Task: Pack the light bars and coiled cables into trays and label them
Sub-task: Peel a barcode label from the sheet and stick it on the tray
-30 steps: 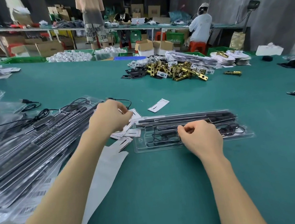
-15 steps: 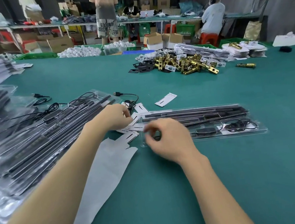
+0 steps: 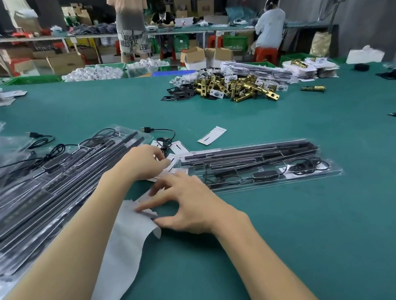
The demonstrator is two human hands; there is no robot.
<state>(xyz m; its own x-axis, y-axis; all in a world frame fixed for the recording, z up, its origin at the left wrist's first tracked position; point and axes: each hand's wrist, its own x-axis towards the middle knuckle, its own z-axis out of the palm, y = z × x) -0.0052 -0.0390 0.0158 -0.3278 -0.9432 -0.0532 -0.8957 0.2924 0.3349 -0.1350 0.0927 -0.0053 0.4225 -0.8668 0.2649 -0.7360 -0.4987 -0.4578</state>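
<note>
Clearly the step in hand is labelling: the packed tray [image 3: 258, 164], with light bars [image 3: 247, 152] along its far side and a coiled cable [image 3: 310, 166] at its near right end, lies closed on the green table [image 3: 302, 236]. Just left of the tray's left end, the left hand [image 3: 143, 162] pinches a white label [image 3: 173, 160] among several loose ones. Nearer the person than that end, the right hand [image 3: 188, 203] has its fingers spread, fingertips pressing the white backing sheet [image 3: 120, 254]. To do it well, keep the sheet pinned flat while the label peels away cleanly (a curled corner would likely stick to itself), then set it squarely on the tray's lid and smooth it outward from one edge.
</note>
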